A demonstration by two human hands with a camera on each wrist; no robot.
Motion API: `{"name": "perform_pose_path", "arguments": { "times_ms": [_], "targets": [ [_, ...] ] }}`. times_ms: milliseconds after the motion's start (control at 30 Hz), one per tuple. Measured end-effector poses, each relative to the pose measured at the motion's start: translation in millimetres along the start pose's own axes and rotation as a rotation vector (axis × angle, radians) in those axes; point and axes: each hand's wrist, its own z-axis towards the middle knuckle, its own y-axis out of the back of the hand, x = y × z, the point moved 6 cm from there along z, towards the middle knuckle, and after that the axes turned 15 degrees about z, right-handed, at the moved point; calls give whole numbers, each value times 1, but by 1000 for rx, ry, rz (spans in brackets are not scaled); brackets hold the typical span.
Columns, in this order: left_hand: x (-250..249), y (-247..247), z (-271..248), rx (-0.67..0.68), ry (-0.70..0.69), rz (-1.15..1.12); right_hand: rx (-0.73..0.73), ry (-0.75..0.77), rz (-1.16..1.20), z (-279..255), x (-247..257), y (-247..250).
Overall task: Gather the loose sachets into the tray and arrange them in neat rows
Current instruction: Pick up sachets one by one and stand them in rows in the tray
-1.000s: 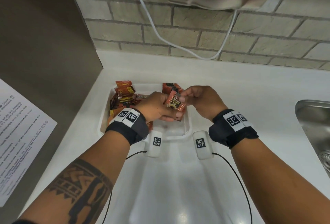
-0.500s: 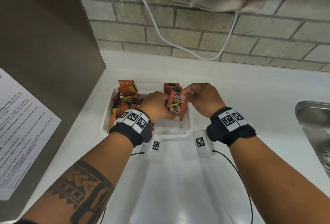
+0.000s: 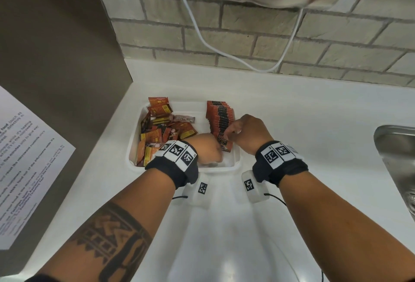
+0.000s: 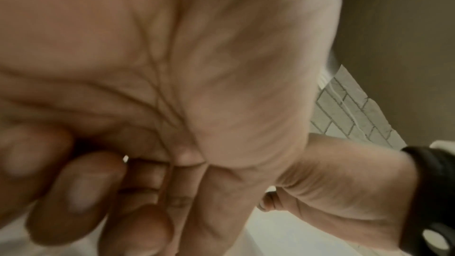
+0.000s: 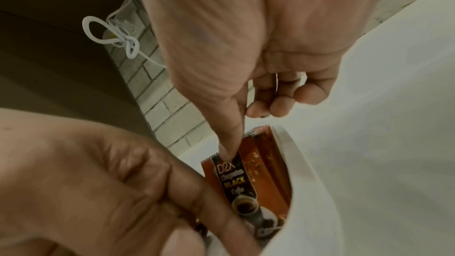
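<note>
A white tray (image 3: 215, 169) sits on the counter. Loose red and yellow sachets (image 3: 157, 138) are jumbled in its left half. A neat row of upright sachets (image 3: 221, 115) runs along its right wall (image 5: 302, 163). At the near end of that row stands a "D2X Black" coffee sachet (image 3: 224, 143) (image 5: 246, 182). My right hand (image 3: 247, 133) (image 5: 246, 46) pinches its top, thumb on the front. My left hand (image 3: 206, 149) (image 5: 86, 172), fingers curled (image 4: 81, 192), holds its lower left edge inside the tray.
A steel sink (image 3: 395, 158) lies at the far right. A printed notice (image 3: 27, 158) hangs on the dark panel at left. A white cable (image 3: 202, 34) loops down the brick wall behind. The white counter (image 3: 292, 113) surrounds the tray.
Both hands have lowered the coffee sachet from above the tray down to the near end of the right-hand row.
</note>
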Motion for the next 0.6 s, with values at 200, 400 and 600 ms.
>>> {"name": "perform_pose_path", "arguments": {
  "times_ms": [200,400,600],
  "targets": [
    [-12,2,5,60,-56,55,37,-37,-8,9,-9,-5],
    [-15,3,9,66,-88,67,6,-39,81,8,-9,1],
    [-12,-1,15,83,-96,41,25,-46,49,9,-11,-1]
  ]
}}
